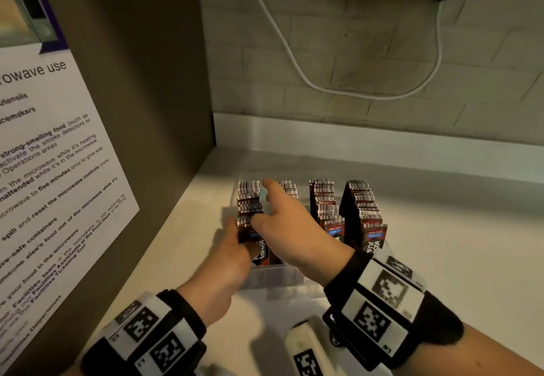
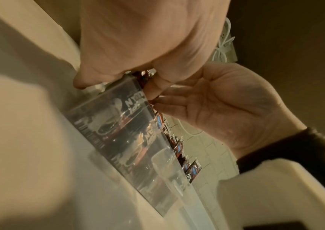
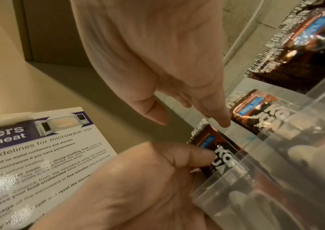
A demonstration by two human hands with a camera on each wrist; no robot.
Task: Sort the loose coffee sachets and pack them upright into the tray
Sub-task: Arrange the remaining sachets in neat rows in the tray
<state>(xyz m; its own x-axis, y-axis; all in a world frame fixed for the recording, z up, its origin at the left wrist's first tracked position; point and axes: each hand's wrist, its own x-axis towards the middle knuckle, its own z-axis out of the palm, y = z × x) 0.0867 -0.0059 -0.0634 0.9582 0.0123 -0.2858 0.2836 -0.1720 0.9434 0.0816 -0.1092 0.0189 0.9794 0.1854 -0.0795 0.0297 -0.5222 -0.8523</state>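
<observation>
- A clear, thin-walled plastic tray (image 1: 275, 280) with several lengthwise compartments is seen standing near the back-left corner of a pale, smooth surface (image 1: 459, 272).
- Glossy dark-brown foil coffee sachets (image 1: 325, 207), each with a blue label, white lettering and a crimped, striped top edge, are packed upright in four rows inside the tray.
- The two rows toward the surface's right edge appear full and tidy; the two toward its left edge are being worked on, so the task is judged nearly done.
- No loose sachets are seen lying on the surface.
- The left hand (image 1: 235, 250) is placed at the near end of the leftmost row, its fingers (image 3: 200, 153) curled and pinching the front sachet there.
- The right hand (image 1: 290, 232) is reached over the second row, its fingers straight, the forefinger extended toward the back of the tray; nothing is held.
- What seems left is squaring up the leftmost rows.
- A laminated white microwave-use notice (image 1: 50, 169) is fixed to the brown side panel at the left.
</observation>
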